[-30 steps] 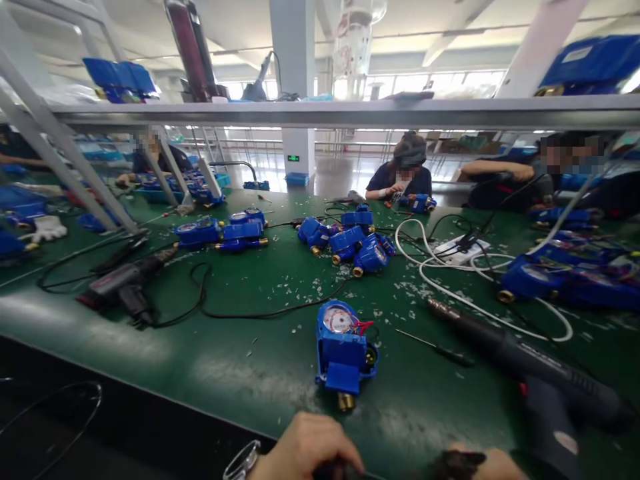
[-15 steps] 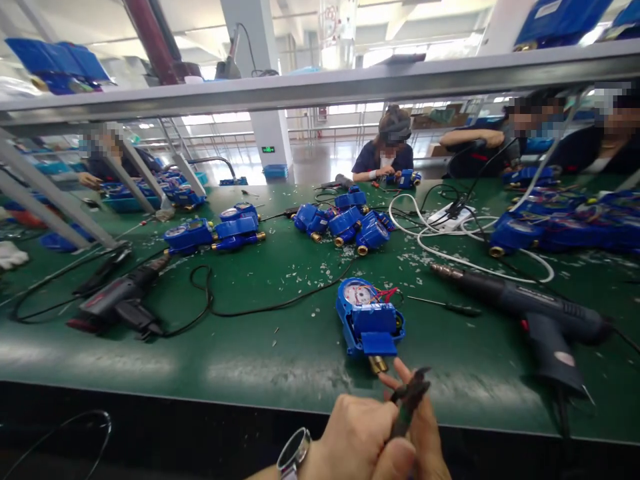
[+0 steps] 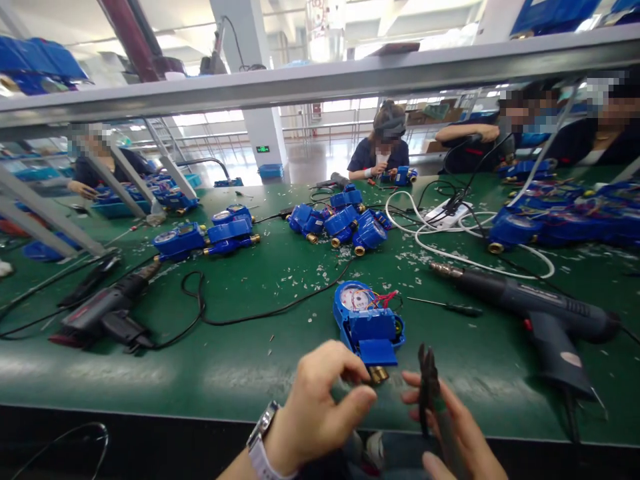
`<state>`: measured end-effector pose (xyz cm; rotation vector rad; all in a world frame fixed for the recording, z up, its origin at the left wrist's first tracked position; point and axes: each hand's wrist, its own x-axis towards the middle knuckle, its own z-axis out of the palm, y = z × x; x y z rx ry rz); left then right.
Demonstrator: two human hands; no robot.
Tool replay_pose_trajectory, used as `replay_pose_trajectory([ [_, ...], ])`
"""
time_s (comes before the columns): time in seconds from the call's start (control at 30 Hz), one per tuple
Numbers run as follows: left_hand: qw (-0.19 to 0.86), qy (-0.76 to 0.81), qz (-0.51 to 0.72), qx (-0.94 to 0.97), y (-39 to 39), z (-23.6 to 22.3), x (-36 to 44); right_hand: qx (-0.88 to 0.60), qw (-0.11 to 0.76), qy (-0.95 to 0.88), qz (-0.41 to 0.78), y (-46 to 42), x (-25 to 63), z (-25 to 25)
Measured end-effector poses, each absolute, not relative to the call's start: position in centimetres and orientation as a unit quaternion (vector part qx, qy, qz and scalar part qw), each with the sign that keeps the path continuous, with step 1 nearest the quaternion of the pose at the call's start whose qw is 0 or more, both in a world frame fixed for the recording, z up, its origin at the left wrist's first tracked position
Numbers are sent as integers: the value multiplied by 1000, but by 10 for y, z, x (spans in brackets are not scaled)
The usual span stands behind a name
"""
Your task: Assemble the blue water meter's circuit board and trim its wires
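Green bench mat (image 3: 280,280): blue plastic water meter with brass fitting (image 3: 369,322) lies just beyond left hand (image 3: 320,407), fingers pinched near fitting; right hand (image 3: 450,427) grips dark pliers (image 3: 427,387).

Left hand (image 3: 320,400) at blue meter (image 3: 369,322), pliers (image 3: 427,383) in right hand (image 3: 457,430).

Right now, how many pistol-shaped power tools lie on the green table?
2. One dark tool lies at the left with its black cord; the other tool lies at the right, near the white cable. Others may be hidden farther back.

Head-worn view, forward-down over workbench (image 3: 250,373)
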<state>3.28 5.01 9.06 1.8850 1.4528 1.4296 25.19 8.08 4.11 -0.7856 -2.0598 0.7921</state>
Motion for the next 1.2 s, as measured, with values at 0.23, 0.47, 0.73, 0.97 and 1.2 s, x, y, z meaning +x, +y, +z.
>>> replay_pose_trajectory([
  [0.23, 159, 604, 464, 628, 98, 61, 5, -374, 393, -840, -35, 123, 260, 43],
  [0.47, 206, 596, 497, 596, 114, 54, 16, -377, 361, -849, -85, 131, 251, 36],
  [0.73, 268, 589, 522, 555, 118, 48, 18, -385, 392, -833, -70, 133, 236, 32],
  [0.97, 276, 580, 541, 543, 116, 46, 17, -364, 427, -827, -48, 139, 225, 26],
  [1.2, 267, 578, 536, 554, 117, 45, 16, -358, 440, -824, 0, 138, 225, 20],
])
